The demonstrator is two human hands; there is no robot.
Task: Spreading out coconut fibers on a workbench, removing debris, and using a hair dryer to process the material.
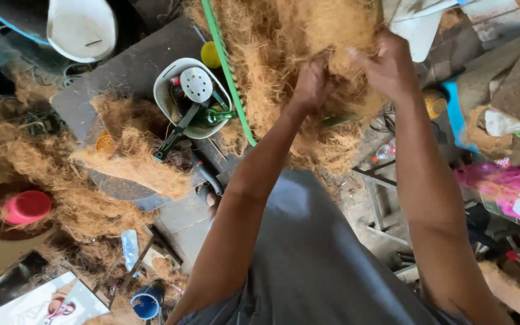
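Note:
A big heap of tan coconut fibre (284, 36) fills the top middle, resting against a green basket rim (231, 78). My left hand (313, 81) is closed on a tuft of this fibre. My right hand (389, 66) grips fibre just to its right, the two hands close together and a little blurred. Both forearms reach up from my grey shirt (314, 259) at the bottom.
A white basket (162, 90) with tools and a green bottle sits left of the heap. More fibre clumps (133, 156) lie on a dark board. A red bowl (27, 206), blue cup (147, 304), white chair (82, 27) and pink sack (495, 183) surround me.

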